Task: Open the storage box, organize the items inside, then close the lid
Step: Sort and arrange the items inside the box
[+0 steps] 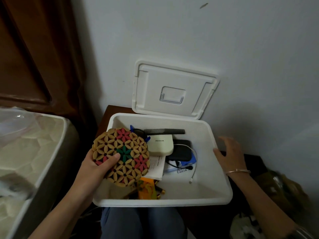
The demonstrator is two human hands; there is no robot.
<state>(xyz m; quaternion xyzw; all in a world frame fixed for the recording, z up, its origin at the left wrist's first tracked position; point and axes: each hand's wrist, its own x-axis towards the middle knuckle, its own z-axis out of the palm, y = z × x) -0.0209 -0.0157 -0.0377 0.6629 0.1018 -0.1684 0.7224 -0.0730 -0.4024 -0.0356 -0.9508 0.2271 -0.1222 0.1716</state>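
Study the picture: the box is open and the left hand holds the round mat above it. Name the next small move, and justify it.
Probably lay the woven mat flat on the bare floor at the right of the storage box. The left hand grips it above the cluttered left side, where the comb and the cream device lie heaped; the right hand rests at the right rim.

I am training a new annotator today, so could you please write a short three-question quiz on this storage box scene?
1. True or false: the lid is closed over the storage box.
2. Which of the hands holds the round flower-patterned mat?
3. The black comb lies: A) by the far wall of the box, B) on the bed, C) in the right hand.

Key: 1 false, it stands open against the wall. 2 the left hand. 3 A.
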